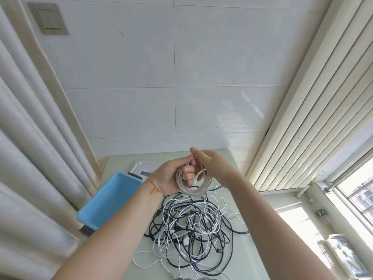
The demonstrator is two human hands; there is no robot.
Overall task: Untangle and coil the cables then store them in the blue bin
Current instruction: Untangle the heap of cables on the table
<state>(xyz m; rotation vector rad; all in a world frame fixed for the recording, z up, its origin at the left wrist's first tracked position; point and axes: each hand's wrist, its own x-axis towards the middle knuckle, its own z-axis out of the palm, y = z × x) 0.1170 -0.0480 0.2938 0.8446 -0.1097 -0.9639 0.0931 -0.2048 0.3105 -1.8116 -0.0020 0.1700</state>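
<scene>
From the head camera, I am looking down at a pale table (238,162) set against a white tiled wall (201,67), with a curtain (30,138) on the left and a ribbed radiator (302,118) on the right. My left hand (171,176) is gripping a coiled white cable (191,180), its loops hanging downward above the table. My right hand (210,164) is pinching its strand. A tangled cable pile (191,229) is lying below, just right of the blue bin (109,201).
</scene>
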